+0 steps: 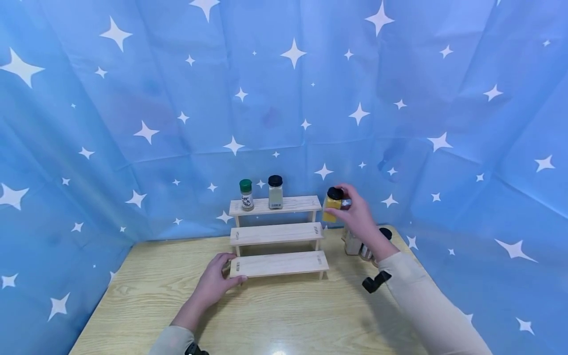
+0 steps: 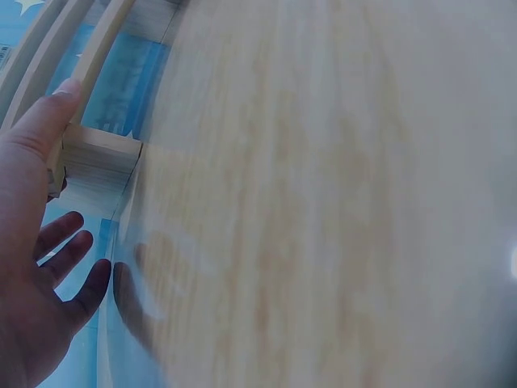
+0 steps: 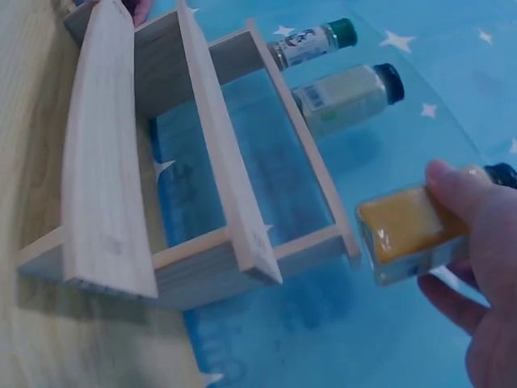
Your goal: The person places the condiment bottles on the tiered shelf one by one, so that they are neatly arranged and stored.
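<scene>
My right hand (image 1: 358, 212) holds a square spice jar (image 1: 332, 206) of yellow powder with a black lid, thumb on one side and fingers on the other. The jar is in the air beside the right end of the top step of a three-step wooden spice rack (image 1: 277, 234). In the right wrist view the base of the jar (image 3: 404, 230) points toward that step. My left hand (image 1: 214, 281) grips the left end of the lowest step, thumb at its front edge; in the left wrist view the other fingers (image 2: 69, 259) are spread below.
On the top step stand a green-capped shaker (image 1: 246, 195) and a black-capped jar of pale contents (image 1: 275, 192). Several more jars (image 1: 353, 244) stand on the wooden table (image 1: 284, 315) right of the rack, partly behind my right forearm. A blue star-patterned cloth (image 1: 266, 98) hangs behind.
</scene>
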`<action>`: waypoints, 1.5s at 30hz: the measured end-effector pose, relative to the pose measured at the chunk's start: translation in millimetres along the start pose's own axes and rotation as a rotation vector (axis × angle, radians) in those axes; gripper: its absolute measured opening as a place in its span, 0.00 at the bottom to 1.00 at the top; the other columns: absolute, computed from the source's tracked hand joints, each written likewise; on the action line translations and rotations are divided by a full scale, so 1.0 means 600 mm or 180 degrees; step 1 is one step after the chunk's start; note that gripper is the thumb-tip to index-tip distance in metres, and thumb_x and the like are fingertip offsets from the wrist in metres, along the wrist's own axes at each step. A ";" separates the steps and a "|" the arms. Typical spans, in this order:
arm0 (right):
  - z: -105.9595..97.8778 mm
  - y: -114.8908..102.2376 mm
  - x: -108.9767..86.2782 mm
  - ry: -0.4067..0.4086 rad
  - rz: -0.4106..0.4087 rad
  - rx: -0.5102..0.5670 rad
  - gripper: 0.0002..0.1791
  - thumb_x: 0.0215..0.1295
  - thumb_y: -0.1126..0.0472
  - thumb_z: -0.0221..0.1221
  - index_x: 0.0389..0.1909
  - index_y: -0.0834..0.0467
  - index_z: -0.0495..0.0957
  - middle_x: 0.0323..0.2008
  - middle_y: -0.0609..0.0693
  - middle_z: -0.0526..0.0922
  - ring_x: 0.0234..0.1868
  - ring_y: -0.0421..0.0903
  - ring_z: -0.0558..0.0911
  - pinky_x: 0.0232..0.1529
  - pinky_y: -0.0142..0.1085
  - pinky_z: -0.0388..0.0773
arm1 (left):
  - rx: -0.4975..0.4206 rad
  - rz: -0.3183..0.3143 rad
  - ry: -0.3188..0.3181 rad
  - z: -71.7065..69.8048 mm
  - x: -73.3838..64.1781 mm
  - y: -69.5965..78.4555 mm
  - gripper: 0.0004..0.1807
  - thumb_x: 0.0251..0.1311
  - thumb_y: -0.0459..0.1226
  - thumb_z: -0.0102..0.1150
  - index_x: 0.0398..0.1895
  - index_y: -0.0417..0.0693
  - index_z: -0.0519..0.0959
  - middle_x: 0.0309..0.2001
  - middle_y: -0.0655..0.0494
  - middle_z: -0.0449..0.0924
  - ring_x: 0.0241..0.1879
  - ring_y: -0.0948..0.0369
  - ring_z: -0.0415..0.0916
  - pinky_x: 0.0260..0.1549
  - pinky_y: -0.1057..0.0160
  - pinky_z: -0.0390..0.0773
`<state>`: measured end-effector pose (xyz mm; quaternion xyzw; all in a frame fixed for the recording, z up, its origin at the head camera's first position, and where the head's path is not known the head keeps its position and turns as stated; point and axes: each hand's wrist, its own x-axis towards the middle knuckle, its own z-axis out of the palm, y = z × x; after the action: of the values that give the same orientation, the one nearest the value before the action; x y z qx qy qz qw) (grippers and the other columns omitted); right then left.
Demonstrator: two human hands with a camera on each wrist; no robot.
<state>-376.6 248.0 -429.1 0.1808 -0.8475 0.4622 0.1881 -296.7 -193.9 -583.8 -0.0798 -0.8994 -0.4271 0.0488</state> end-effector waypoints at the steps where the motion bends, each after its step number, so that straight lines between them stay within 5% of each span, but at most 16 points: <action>1: 0.004 -0.003 0.006 -0.0011 -0.0001 0.0023 0.41 0.68 0.59 0.79 0.78 0.52 0.69 0.59 0.59 0.80 0.52 0.59 0.87 0.47 0.47 0.92 | 0.0006 0.0000 -0.0006 0.000 0.000 0.000 0.40 0.58 0.54 0.85 0.70 0.51 0.80 0.71 0.49 0.77 0.72 0.44 0.74 0.69 0.39 0.80; 8: 0.038 -0.018 0.058 -0.0051 -0.0155 0.0167 0.40 0.67 0.62 0.79 0.76 0.56 0.71 0.60 0.60 0.81 0.58 0.60 0.84 0.50 0.49 0.91 | 0.0080 0.0066 0.0025 -0.002 -0.002 0.000 0.41 0.57 0.56 0.86 0.70 0.51 0.80 0.72 0.48 0.77 0.73 0.42 0.73 0.70 0.37 0.79; 21: 0.076 -0.040 0.122 0.0070 0.0010 0.0215 0.39 0.69 0.62 0.77 0.77 0.53 0.70 0.63 0.59 0.81 0.62 0.58 0.81 0.59 0.54 0.87 | 0.0173 0.0102 0.0022 -0.004 0.001 0.000 0.41 0.57 0.55 0.85 0.71 0.49 0.80 0.72 0.46 0.78 0.74 0.41 0.72 0.72 0.35 0.75; 37: 0.113 -0.013 0.128 -0.0141 0.0074 0.0228 0.37 0.70 0.62 0.77 0.75 0.50 0.71 0.59 0.57 0.81 0.54 0.58 0.85 0.50 0.53 0.89 | 0.0095 -0.0049 -0.0012 0.002 0.002 -0.005 0.41 0.58 0.55 0.85 0.72 0.52 0.80 0.70 0.45 0.79 0.71 0.42 0.75 0.69 0.37 0.79; 45: 0.119 -0.013 0.126 -0.0343 0.0062 0.0349 0.39 0.73 0.62 0.74 0.80 0.49 0.67 0.65 0.58 0.78 0.62 0.58 0.81 0.60 0.54 0.88 | 0.0102 -0.0047 0.0013 0.000 0.000 -0.003 0.42 0.57 0.55 0.85 0.72 0.51 0.80 0.71 0.43 0.79 0.71 0.42 0.76 0.68 0.36 0.79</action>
<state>-448.9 173.4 -422.7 0.2071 -0.8316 0.4993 0.1276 -297.3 -194.8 -585.1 -0.0715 -0.9066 -0.4131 0.0488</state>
